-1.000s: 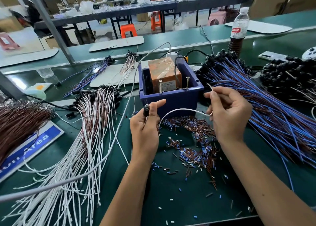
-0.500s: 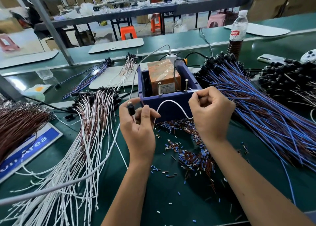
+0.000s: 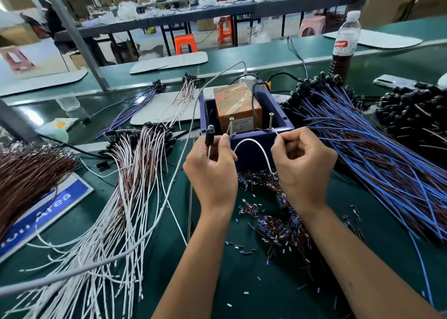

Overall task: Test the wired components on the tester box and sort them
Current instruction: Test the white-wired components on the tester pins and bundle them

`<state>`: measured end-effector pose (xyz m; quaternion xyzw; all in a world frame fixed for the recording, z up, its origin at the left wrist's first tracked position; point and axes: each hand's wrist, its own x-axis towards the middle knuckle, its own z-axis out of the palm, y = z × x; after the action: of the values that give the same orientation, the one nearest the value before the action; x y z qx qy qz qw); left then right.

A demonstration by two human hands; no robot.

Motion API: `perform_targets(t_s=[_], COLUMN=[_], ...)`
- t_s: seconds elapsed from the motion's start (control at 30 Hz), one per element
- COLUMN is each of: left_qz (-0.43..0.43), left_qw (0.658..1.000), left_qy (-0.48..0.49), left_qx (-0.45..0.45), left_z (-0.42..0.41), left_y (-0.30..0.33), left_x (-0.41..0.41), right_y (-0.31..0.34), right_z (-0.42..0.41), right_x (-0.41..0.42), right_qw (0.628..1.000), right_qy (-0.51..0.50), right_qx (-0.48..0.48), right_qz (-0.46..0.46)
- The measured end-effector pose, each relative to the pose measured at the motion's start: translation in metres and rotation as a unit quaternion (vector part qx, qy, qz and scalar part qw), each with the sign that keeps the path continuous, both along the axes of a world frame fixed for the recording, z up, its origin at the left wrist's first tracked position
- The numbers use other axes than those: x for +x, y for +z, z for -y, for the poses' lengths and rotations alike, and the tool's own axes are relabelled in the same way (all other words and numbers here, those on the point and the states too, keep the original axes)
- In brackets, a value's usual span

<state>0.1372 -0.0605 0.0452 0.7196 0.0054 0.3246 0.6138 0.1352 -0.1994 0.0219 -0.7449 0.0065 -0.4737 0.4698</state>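
Head view: wire bundles (image 3: 377,147) flanking tester box (image 3: 254,147)

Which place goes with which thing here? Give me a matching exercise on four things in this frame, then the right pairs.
Things:
1. clear plastic bottle with red label
2. bundle of blue and brown wires with black caps
3. orange taped block
4. small black-capped component on a white wire

Places:
A. inside the dark blue tester box
B. pinched in the left hand
C. standing at the far right of the green bench
D. lying right of the tester box

Pairs: 1-C, 2-D, 3-A, 4-B
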Motion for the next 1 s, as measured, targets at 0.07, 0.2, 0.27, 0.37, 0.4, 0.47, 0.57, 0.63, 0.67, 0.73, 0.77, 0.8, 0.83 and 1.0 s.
perform_targets(t_s=[0.07, 0.2, 0.27, 0.37, 0.4, 0.47, 0.57, 0.63, 0.67, 0.73, 0.77, 0.8, 0.83, 1.0], left_qz=[-0.005, -0.020, -0.023, -0.021, -0.023, -0.026, -0.001, 0.026, 0.037, 0.055, 0.062, 0.065, 0.068, 0.052], left_qw=[1.000, 1.000, 1.000, 1.000, 1.000, 1.000, 0.999, 0.997, 0.997, 0.996, 0.996, 0.996, 0.996, 0.990], left_qy=[0.002, 0.008, 0.008, 0.008, 0.007, 0.007, 0.037, 0.060, 0.063, 0.056, 0.046, 0.029, 0.008, -0.119], left_qx=[0.017, 0.013, 0.005, 0.005, 0.007, 0.002, -0.014, -0.031, -0.039, -0.048, -0.050, -0.052, -0.054, -0.055], left_z=[0.001, 0.001, 0.002, 0.002, 0.002, 0.003, 0.002, 0.002, 0.002, 0.004, 0.007, 0.012, 0.018, 0.078], left_y=[0.000, -0.001, 0.000, 0.000, 0.000, 0.000, 0.000, 0.001, 0.002, 0.009, 0.013, 0.017, 0.022, 0.043], left_x=[0.000, 0.000, -0.002, -0.002, -0.002, -0.003, -0.007, -0.009, -0.011, -0.014, -0.016, -0.017, -0.019, -0.023], right_y=[-0.001, 0.000, 0.000, 0.000, 0.000, 0.000, 0.002, 0.003, 0.003, 0.006, 0.008, 0.012, 0.017, 0.050], right_z=[0.001, 0.003, 0.003, 0.003, 0.003, 0.002, 0.002, 0.004, 0.005, 0.009, 0.014, 0.022, 0.031, 0.130], right_x=[0.000, 0.001, 0.001, 0.000, 0.000, 0.000, -0.001, -0.003, -0.004, -0.008, -0.009, -0.011, -0.012, -0.027], right_qw=[1.000, 1.000, 1.000, 1.000, 1.000, 1.000, 1.000, 1.000, 0.999, 0.998, 0.997, 0.996, 0.994, 0.982], right_qy=[0.000, 0.001, 0.005, 0.008, 0.009, 0.007, -0.009, -0.022, -0.026, -0.036, -0.038, -0.039, -0.037, -0.078], right_qx=[-0.011, -0.017, -0.019, -0.024, -0.023, -0.023, 0.000, 0.023, 0.034, 0.058, 0.070, 0.082, 0.097, 0.150], right_qz=[0.001, 0.002, 0.003, 0.003, 0.002, 0.000, 0.002, -0.002, -0.007, -0.014, -0.018, -0.026, -0.038, -0.078])
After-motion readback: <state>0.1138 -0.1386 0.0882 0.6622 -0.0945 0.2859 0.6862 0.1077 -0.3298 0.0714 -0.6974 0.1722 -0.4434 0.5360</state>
